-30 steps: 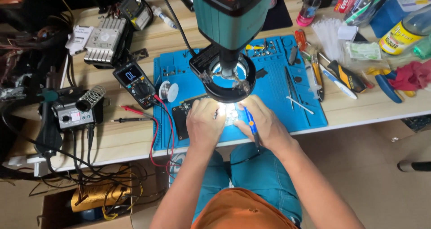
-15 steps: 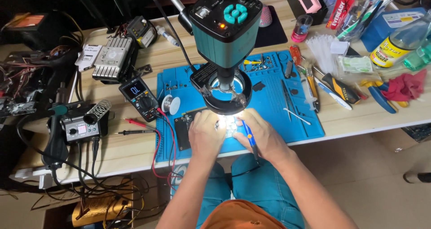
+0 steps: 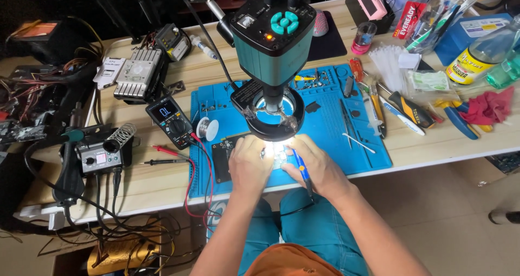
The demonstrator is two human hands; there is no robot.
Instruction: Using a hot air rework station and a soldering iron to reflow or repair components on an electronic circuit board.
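Red label strip [image 3: 407, 19], rear right

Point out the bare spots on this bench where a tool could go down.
Bare wood lies between the multimeter and soldering station, and along the table front edge right of the blue mat. The far right corner is crowded.

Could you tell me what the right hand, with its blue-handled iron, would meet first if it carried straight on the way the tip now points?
Most likely the brightly lit circuit board just ahead of the right hand and its soldering iron; beyond that, the left hand. Glare hides the tip, so depth is uncertain.
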